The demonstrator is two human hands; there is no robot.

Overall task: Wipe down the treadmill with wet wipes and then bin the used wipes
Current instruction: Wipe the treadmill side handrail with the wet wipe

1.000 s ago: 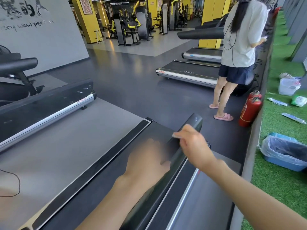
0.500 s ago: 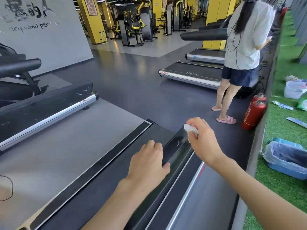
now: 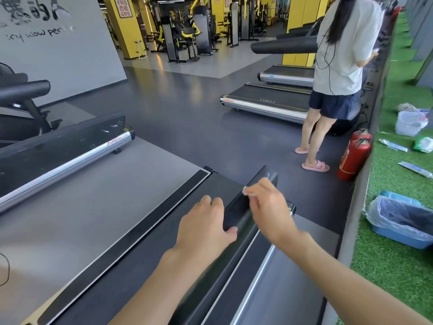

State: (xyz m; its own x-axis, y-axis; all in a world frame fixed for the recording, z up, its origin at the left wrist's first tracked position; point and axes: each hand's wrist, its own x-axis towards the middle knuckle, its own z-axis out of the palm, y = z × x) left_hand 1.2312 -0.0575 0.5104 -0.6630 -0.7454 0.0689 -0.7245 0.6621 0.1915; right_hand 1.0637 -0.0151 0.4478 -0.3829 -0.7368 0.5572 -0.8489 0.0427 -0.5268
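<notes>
The left hand (image 3: 206, 227) lies on the black side rail (image 3: 237, 213) of the treadmill (image 3: 145, 249). Its fingers curl over the inner edge of the rail and the thumb presses on the top, so it grips the rail. Just beyond it, the right hand (image 3: 269, 207) is over the same rail, near the rounded far end. It pinches a small white wipe (image 3: 245, 190) between the fingertips; the wipe sticks out to the left of the fingers and touches the rail's top surface. This hand is a little blurred.

To the right, on the green artificial grass (image 3: 393, 268), stands a blue bin (image 3: 405, 238) with a clear plastic liner, well apart from the hands. Further on the grass lie a white plastic bag (image 3: 410, 123) and some flat packets. Two red fire extinguishers (image 3: 353, 158) stand at the edge of the dark floor. Near them a person (image 3: 339, 66) in a light shirt, dark shorts and pink slippers stands beside another treadmill (image 3: 264, 102). On the left a third treadmill (image 3: 61, 151) lies parallel.
</notes>
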